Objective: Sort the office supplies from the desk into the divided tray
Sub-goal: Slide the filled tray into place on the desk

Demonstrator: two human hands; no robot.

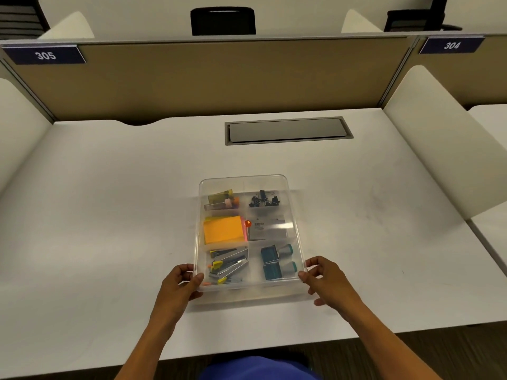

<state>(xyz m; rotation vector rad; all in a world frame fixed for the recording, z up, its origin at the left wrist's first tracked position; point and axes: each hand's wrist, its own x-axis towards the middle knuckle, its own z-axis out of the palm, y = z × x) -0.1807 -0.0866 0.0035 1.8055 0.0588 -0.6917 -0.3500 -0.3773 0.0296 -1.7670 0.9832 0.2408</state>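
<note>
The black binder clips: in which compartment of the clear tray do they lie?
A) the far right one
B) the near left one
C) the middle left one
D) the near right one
A: the black binder clips lie in the far right compartment of the tray, while the near right one holds two teal stamps and the middle left one holds orange sticky notes.

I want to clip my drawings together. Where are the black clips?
In the head view, the black binder clips sit in the far right compartment of the clear tray, just beyond the grey box.
</note>
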